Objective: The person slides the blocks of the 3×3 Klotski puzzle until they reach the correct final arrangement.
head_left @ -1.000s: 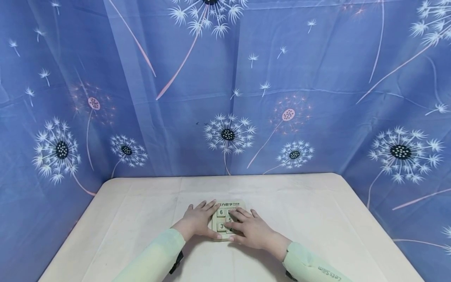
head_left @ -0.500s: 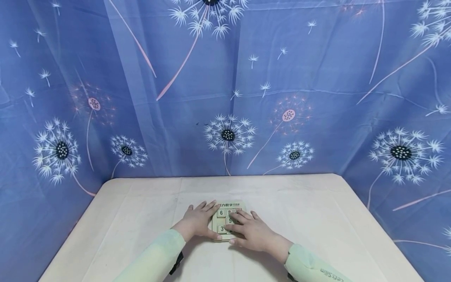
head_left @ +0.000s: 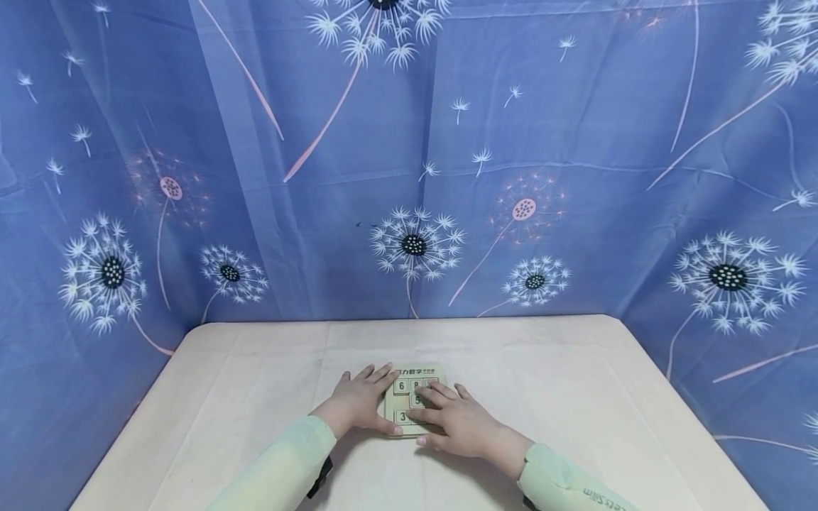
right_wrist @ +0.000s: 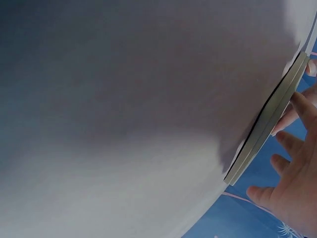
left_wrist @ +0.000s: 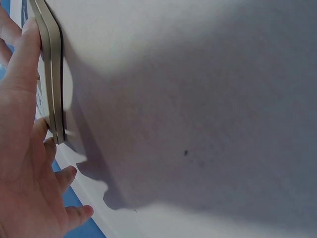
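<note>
A pale wooden sliding number puzzle [head_left: 390, 408] lies on the table in the head view, dark lettering along its far edge. My left hand [head_left: 361, 399] holds its left side, thumb at the near corner and index finger at the far one. The right hand [head_left: 461, 420] reaches over from the right, fingers extended onto the tiles. Visible are the 6 tile [head_left: 401, 386], 8 tile [head_left: 416, 385], 5 tile [head_left: 417, 400] and 3 tile [head_left: 402, 416]. A gap shows left of the 5. Right-hand fingers hide the other tiles. Both wrist views show the puzzle's layered edge [left_wrist: 55, 74].
The puzzle rests on a cream-covered table [head_left: 543, 369] with rounded far corners. Blue cloth [head_left: 307, 234] printed with dandelions hangs behind the table and along both sides.
The 3 tile has slid slightly toward the near edge, widening the gap above it. My right hand has shifted a little nearer and right; the left stays in place.
</note>
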### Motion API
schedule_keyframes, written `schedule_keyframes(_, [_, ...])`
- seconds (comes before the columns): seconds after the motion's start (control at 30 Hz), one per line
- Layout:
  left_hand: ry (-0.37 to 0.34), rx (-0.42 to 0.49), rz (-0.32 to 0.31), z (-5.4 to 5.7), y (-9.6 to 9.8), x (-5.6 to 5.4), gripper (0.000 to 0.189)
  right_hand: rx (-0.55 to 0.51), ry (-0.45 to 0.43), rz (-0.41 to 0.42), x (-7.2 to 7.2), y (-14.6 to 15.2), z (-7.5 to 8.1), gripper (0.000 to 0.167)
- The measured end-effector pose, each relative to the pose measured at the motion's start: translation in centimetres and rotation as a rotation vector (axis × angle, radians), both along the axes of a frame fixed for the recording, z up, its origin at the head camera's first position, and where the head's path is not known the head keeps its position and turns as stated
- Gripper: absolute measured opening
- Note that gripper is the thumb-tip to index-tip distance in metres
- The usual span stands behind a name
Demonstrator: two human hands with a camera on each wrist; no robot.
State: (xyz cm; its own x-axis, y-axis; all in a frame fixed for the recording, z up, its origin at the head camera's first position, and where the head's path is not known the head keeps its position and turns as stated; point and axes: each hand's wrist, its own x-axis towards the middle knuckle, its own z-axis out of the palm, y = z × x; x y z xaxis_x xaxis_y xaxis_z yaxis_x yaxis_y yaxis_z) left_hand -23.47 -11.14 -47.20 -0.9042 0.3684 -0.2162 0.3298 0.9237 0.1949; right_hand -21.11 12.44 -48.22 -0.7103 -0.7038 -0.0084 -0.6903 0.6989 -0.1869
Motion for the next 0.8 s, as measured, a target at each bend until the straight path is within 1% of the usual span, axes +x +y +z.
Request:
schedule_keyframes(0.3, [-0.009, -0.005, 0.002, 0.04, 0.04, 0.04, 0.109, -0.004, -0.01, 0.008, -0.08, 0.1, 0.21, 0.05])
schedule_keyframes(0.53, [-0.016, -0.018, 0.0, 0.09, 0.1, -0.13, 0.11, -0.001, -0.023, 0.011, -0.22, 0.28, 0.06, 0.049])
schedule_keyframes(0.7, [-0.016, -0.026, -0.006, 0.1, 0.11, -0.28, 0.111, -0.01, -0.023, 0.015, -0.31, 0.29, 0.28, 0.049])
schedule_keyframes(0.8, [-0.012, -0.029, -0.013, 0.16, 0.14, -0.34, 0.111, -0.024, -0.029, -0.003, -0.58, 0.17, 0.46, 0.051])
